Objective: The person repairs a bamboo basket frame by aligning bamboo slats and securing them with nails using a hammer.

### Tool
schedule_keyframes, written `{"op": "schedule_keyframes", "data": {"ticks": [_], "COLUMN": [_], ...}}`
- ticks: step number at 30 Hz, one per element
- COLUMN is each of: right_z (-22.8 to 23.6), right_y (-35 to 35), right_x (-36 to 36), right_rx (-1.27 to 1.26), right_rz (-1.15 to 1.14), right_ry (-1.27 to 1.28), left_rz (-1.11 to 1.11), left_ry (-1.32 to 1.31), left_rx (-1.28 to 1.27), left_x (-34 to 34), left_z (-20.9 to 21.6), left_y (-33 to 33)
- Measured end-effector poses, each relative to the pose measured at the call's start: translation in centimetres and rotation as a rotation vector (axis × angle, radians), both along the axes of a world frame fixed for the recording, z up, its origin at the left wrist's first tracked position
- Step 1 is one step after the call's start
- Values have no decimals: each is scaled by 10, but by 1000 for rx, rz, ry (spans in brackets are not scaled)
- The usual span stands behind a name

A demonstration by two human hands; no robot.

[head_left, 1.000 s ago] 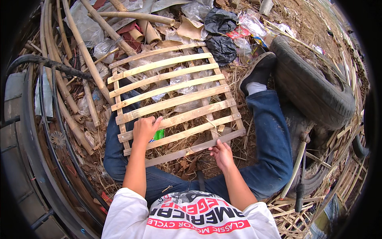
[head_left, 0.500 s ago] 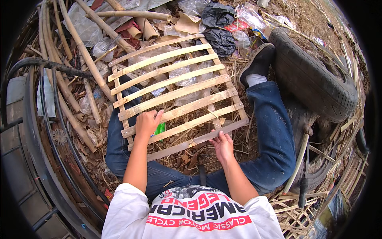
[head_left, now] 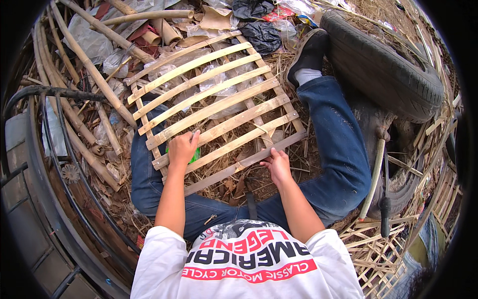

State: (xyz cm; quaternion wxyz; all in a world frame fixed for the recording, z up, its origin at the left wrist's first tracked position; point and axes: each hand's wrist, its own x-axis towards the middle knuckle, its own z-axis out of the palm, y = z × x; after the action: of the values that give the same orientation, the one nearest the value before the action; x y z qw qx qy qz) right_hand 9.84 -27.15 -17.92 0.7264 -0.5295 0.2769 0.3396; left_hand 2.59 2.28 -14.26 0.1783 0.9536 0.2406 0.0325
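Littered ground (head_left: 264, 182) — fingers (head_left: 276, 157) grip slatted frame (head_left: 224, 106).

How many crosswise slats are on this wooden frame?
8: seven pale slats spaced from the far end toward you, then the gray-brown slat nearest you, at the right hand. None appears fully hidden.

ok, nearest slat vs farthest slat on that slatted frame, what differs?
Colour: the nearest slat is grey-brown; the farthest slat is paler tan.
Contact: the right hand touches the nearest slat; no hand is on the farthest slat.
Position: the nearest slat is by the lap; the farthest slat ends near a black plastic bag.
Shared: both are thin strips crossing the same slatted frame.
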Motion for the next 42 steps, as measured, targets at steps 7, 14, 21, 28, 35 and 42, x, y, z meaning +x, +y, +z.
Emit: {"op": "schedule_keyframes", "data": {"ticks": [7,14,21,28,35,42], "right_z": [4,22,28,28,9,-3], "right_y": [-4,3,10,13,15,17], "right_x": [4,4,-2,-9,-13,-10], "right_rx": [20,92,178,138,46,-27], "right_rz": [7,-41,-35,19,-9,23], "right_ry": [-15,-15,-71,-100,-326,-251], "left_rz": [-71,-120,-167,-167,-139,-188], "left_ry": [-10,-8,-27,-23,-61,-122], "left_rx": [63,165,236,283,170,169], "left_x": [3,4,14,16,17,27], "left_z": [2,32,63,72,42,13], "left_y": [-1,4,20,27,30,38]}}
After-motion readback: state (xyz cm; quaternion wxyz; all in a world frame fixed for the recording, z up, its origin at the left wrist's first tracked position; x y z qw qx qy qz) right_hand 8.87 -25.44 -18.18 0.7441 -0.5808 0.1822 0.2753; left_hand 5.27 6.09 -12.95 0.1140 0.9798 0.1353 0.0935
